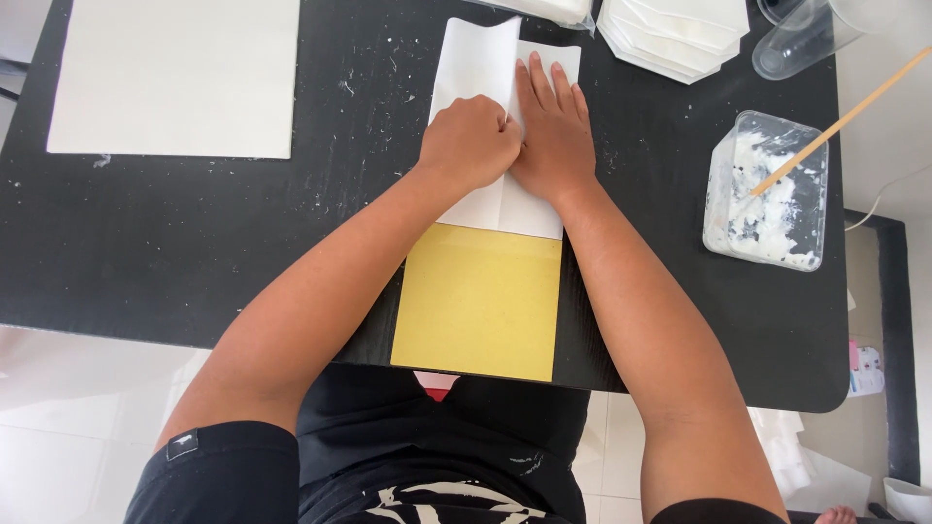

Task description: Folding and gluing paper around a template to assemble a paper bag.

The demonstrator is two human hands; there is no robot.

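Fingers of the left hand (469, 139) curl into a fist, the right hand (553, 131) lies flat—both pressing the white folded paper (485, 73), probably light, limp, easily creased—best held at its edges.

— How do the hands sit?
— The left hand (470, 143) is curled into a fist, knuckles down. The right hand (553, 131) lies flat beside it, fingers (553, 82) straight and together.
— And the arms?
— Both forearms reach forward, converging so the hands touch
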